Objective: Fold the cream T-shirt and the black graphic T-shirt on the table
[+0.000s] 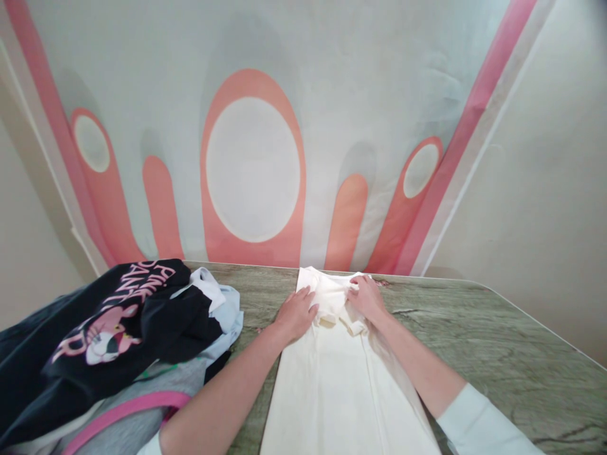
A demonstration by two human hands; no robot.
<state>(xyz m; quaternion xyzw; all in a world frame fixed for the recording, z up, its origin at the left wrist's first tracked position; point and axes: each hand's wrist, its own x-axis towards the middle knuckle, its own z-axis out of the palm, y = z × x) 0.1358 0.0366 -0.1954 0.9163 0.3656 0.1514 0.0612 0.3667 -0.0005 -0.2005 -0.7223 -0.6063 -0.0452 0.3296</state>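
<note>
A cream-white garment lies in a long strip on the table, running from the far edge toward me. At its far end the cloth is bunched, with a folded, collar-like part. My left hand rests palm down on the left edge of that end, its fingers stretched out over the fabric. On the other side, my right hand has its fingers bent and closed on the cloth near the far right corner. The fingertips of the right hand are partly hidden by fabric.
On the left is a heap of clothes, topped by a black garment with a pink cartoon print. A grey piece with pink trim lies below. The wood-patterned table meets a wall with a pink-and-white printed hanging.
</note>
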